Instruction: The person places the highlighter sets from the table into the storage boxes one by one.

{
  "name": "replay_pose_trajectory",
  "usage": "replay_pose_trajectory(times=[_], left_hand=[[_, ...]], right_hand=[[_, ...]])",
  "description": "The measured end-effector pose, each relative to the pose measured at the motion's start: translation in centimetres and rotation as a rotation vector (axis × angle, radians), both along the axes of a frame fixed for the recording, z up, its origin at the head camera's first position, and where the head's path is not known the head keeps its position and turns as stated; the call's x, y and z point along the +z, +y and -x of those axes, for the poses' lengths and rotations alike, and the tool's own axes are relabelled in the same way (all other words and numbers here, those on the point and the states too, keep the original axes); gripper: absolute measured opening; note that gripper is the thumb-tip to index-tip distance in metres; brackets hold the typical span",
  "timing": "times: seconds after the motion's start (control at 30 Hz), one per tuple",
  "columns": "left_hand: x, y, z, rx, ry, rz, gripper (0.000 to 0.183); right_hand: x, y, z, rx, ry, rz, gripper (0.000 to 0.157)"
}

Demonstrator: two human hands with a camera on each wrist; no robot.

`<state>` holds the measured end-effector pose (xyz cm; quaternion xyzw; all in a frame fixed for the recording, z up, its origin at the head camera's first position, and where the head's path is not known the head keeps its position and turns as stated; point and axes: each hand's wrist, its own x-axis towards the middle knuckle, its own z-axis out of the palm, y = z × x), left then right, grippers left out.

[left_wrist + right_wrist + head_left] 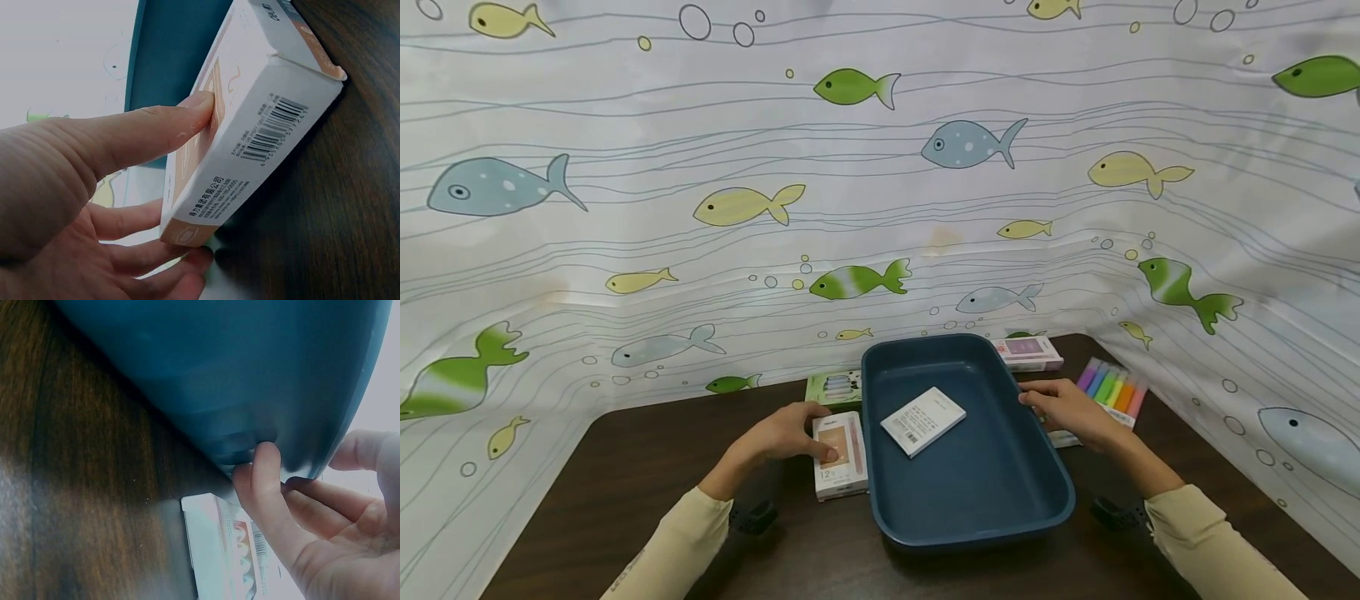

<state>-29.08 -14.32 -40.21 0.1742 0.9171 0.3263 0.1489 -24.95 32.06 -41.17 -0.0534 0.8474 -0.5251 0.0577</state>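
Note:
A deep blue plastic bin (pixel 970 492) stands in the middle of the table. Inside it lies a small white box (pixel 923 421) with printed text and a barcode. My left hand (pixel 792 435) grips a white box with an orange panel (pixel 256 125) just left of the bin, thumb on its front face and fingers at its far end. The number 12 is printed on that box. On the bin's right side, my right hand (pixel 1063 408) holds the wall, thumb at the rim and fingers against the outside (pixel 267 465).
Behind the bin's left corner is a green box (pixel 833 387); a pink-and-white box (pixel 1028 353) lies behind its right corner. A pack of colored markers (pixel 1112 387) is beyond my right hand. Near its fingers lies another white box (pixel 206 544). A fish-patterned sheet (pixel 880 208) borders the table.

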Motion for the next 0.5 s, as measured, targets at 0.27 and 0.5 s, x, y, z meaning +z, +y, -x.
replay_pose_trajectory(times=[0.27,0.5], left_hand=[[0.29,0.04,-0.04,-0.021,0.000,-0.053,0.076],[0.06,-0.45,0.19,-0.036,-0.060,-0.121,0.075]], right_hand=[[0.02,0.10,0.13,-0.002,-0.008,0.005,0.056],[0.03,0.10,0.14,0.004,-0.012,0.007,0.056]])
